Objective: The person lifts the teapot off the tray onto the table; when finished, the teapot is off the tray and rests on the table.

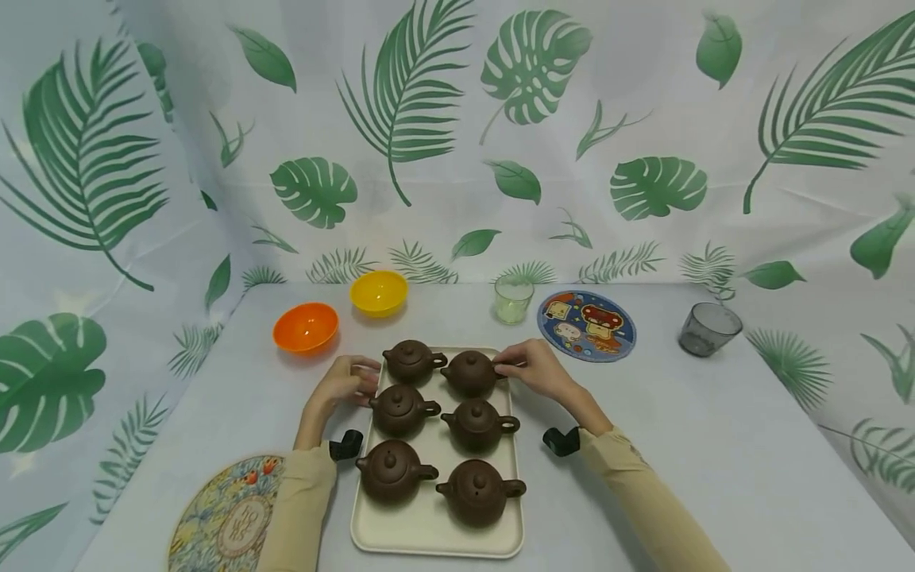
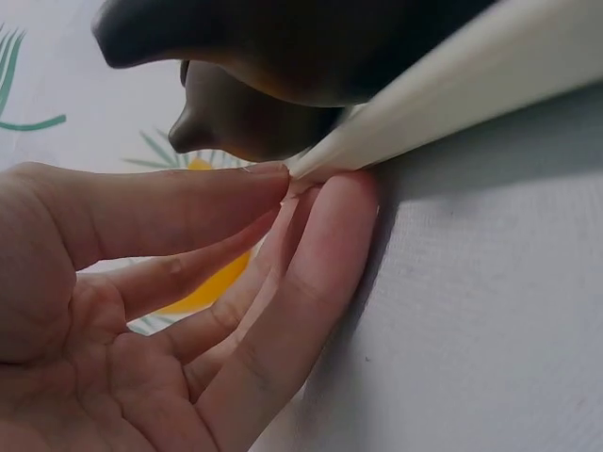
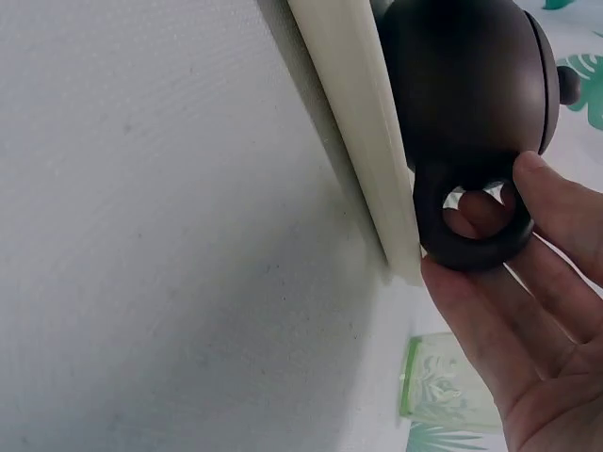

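Note:
Several dark brown clay teapots stand in two columns on a cream rectangular tray (image 1: 436, 539). My left hand (image 1: 346, 381) is at the tray's far left side; its thumb and fingers pinch the rim, seen close in the left wrist view, where the tray edge (image 2: 452, 104) tilts across the frame. At the far right corner, my right hand (image 1: 538, 369) holds the handle of the back-right teapot (image 1: 470, 373). In the right wrist view the thumb and fingers (image 3: 471, 311) lie around that looped handle (image 3: 471, 254), beside the tray's rim.
Behind the tray are an orange bowl (image 1: 306, 329), a yellow bowl (image 1: 379, 294) and a greenish clear glass (image 1: 513, 300). A round blue cartoon mat (image 1: 586, 326) lies to the right, with a grey glass (image 1: 708, 330) farther right. A patterned round mat (image 1: 221, 516) lies front left.

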Tool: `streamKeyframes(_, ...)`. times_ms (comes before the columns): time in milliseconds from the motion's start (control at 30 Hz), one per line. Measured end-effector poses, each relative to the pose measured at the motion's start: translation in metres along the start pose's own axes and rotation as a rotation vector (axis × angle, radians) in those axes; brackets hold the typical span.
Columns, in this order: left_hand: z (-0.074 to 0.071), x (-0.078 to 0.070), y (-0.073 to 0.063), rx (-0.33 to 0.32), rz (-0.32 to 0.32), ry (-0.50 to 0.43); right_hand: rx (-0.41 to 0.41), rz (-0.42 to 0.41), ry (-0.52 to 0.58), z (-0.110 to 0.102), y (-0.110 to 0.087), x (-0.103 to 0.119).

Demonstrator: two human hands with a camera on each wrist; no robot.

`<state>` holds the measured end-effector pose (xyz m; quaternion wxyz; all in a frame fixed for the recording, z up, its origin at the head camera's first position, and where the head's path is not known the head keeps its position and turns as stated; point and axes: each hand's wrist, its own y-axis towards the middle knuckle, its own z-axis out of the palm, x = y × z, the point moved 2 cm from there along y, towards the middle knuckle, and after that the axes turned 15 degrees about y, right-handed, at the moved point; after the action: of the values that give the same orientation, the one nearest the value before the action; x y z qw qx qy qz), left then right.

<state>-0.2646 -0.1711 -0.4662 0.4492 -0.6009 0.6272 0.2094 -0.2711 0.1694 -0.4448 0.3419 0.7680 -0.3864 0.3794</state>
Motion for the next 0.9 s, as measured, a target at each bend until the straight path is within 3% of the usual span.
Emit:
streamKeyframes(333,0.001,0.002,0.0,-0.029,-0.02,-0.021,0.022,-0.027,-0.041,0.001,0.001,0.001)
streamKeyframes(633,0.002,0.003,0.0,-0.021,-0.001,-0.017,-0.017,-0.02,-0.012,0.0,-0.003,0.005)
streamKeyframes(767,0.002,0.002,-0.002,-0.021,-0.004,-0.011,-0.028,0.013,0.058,-0.015,-0.008,0.008)
streamKeyframes(900,0.003,0.001,-0.002,-0.018,-0.002,-0.012,-0.068,0.039,0.091,-0.046,-0.019,0.009)
